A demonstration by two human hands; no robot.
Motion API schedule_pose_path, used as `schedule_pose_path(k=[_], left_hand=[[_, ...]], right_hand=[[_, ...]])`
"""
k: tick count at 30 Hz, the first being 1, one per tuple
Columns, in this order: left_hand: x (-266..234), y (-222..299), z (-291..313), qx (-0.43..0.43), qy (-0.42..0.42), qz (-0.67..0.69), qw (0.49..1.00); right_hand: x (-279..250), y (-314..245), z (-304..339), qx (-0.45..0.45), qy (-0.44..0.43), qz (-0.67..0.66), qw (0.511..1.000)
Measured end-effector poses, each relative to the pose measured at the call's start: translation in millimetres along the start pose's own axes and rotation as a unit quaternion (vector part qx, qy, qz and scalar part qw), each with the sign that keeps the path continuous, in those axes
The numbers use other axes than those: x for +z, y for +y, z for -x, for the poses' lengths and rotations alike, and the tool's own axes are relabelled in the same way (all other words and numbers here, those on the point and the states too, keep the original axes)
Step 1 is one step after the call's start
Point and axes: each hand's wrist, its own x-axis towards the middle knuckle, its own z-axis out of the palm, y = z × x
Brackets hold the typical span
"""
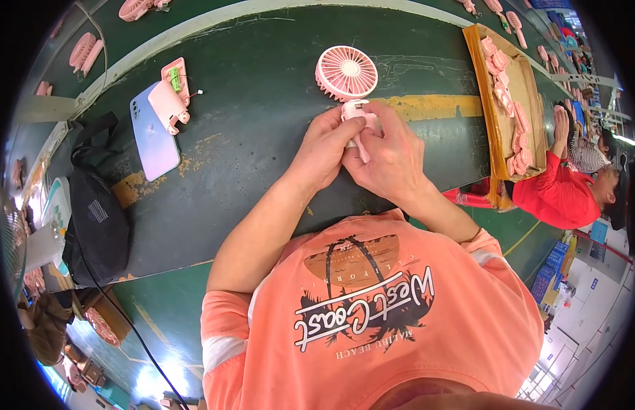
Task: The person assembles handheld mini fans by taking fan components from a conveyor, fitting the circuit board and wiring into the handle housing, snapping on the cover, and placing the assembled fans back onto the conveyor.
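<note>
A small pink handheld fan [347,74] has its round slatted head pointing away from me on the dark green bench [263,89]. Both my hands are closed round its handle end, close in front of my chest. My left hand [322,149] grips the handle from the left, thumb on top. From the other side, my right hand [389,152] pinches at the same handle, its fingers bent. A whitish part [354,109] shows just below the fan head, and a slim pink piece [362,147] sticks out between the hands. My fingers hide most of the handle.
To the right stands an open cardboard box [496,147] with several pink parts. A phone [155,152] lies at left under a pink shell piece [168,107], beside another shell holding a green part [174,78]. A black bag [95,219] rests at the left edge. A person in red [560,195] sits at right.
</note>
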Motion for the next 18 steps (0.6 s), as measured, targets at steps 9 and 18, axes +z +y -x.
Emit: schedule_pose_path(k=[9,18], left_hand=[[-1,-8,-3,0.012,0.029,-0.081,0.996],[4,-13,-7,0.005,0.112,-0.196,0.974]], right_hand=[[12,1,9,-0.013,0.008,0.018,1.0],[24,6,18,-0.016,0.04,-0.027,0.999]])
